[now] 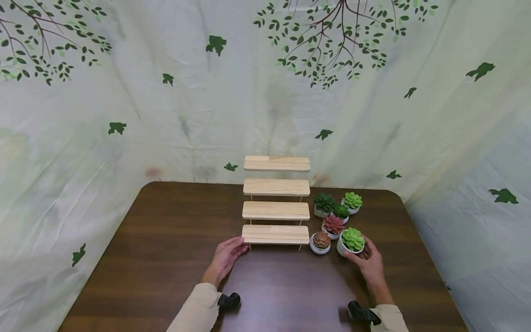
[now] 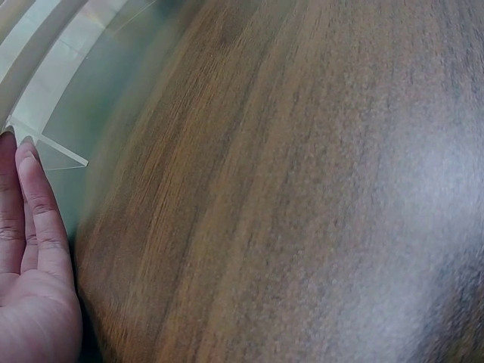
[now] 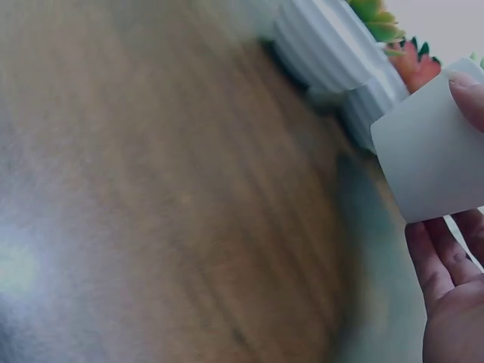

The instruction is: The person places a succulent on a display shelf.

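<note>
A tiered wooden stand (image 1: 275, 210) with several pale shelves on thin clear supports stands at the middle of the table. My left hand (image 1: 226, 256) touches the left end of its lowest shelf; in the left wrist view its fingers (image 2: 47, 215) lie straight beside a clear support. With my right hand (image 1: 369, 262) I grip a bright green potted succulent (image 1: 353, 240) by its white pot. The right wrist view shows this smooth white pot (image 3: 431, 151) between thumb and fingers, tilted in that view. Just left of it sits a brown succulent (image 1: 321, 241) in a ribbed white pot.
Behind the held pot, a red succulent (image 1: 333, 225), a small green one (image 1: 341, 211), a dark green one (image 1: 324, 203) and another bright green one (image 1: 352, 201) stand close together, right of the stand. A leaf-printed curtain (image 1: 186, 115) hangs behind the brown table (image 1: 174, 240).
</note>
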Available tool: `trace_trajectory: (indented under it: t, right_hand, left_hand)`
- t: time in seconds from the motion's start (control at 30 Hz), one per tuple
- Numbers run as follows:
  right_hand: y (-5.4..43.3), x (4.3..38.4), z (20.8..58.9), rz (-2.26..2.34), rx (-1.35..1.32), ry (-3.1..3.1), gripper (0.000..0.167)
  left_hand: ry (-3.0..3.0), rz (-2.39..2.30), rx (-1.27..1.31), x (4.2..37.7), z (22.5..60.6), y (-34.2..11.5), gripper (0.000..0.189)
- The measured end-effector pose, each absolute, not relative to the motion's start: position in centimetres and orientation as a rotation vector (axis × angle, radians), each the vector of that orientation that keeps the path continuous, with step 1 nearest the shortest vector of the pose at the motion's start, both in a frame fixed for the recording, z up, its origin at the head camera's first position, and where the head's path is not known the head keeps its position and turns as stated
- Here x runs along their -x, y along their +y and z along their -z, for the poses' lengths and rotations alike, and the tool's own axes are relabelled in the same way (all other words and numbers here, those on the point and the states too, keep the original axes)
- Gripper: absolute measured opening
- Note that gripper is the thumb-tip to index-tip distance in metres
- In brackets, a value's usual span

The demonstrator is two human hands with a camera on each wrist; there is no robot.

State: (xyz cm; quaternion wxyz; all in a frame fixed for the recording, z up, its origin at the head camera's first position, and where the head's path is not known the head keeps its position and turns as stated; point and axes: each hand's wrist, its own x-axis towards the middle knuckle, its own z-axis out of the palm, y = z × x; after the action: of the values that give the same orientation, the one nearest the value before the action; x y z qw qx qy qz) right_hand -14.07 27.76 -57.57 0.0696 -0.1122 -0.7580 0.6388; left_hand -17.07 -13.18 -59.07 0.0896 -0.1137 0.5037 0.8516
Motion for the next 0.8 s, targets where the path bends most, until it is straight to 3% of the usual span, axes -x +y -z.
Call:
trace_trajectory:
  t: [0.2,0.5,0.8]
  right_hand:
    - [27.7,14.2,55.7,-1.896,0.365,-2.262,0.075]
    - [27.4,15.0,52.9,-1.874,0.294,-2.231,0.072]
    - [26.9,16.5,50.8,-1.863,0.221,-2.332,0.075]
  left_hand:
    - [1.476,-2.511,0.449,17.2,58.5,-13.0,0.014]
    - [1.503,-2.524,0.352,17.1,58.9,-13.3,0.011]
    - [1.489,-2.508,0.441,17.3,58.7,-13.1,0.012]
